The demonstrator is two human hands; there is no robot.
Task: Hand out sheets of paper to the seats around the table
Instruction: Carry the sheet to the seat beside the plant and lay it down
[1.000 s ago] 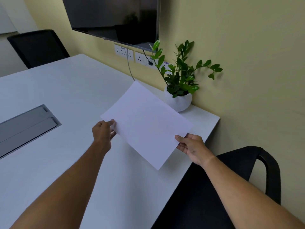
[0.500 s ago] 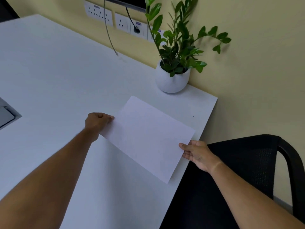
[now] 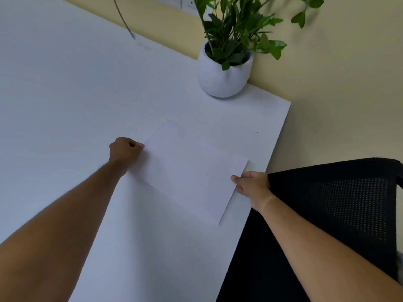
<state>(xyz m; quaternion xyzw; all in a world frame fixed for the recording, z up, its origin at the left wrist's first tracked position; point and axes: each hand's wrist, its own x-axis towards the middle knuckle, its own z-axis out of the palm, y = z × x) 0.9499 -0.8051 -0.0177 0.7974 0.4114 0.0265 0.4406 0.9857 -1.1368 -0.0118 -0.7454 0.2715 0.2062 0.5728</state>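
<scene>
A single white sheet of paper (image 3: 189, 171) lies low and nearly flat on the white table (image 3: 65, 94), close to the table's right edge, in front of a black mesh chair (image 3: 340, 205). My left hand (image 3: 125, 150) pinches the sheet's left corner with curled fingers. My right hand (image 3: 250, 184) grips the sheet's right edge, thumb on top, just at the table edge.
A white pot with a green plant (image 3: 224, 70) stands at the table's far right corner by the yellow wall (image 3: 338, 94). A grey cable (image 3: 123, 20) hangs down from wall sockets at the top.
Both hands have lowered the sheet from tilted in the air down onto the table near the chair. The camera has tipped downward, so the screen and far chair left view.
</scene>
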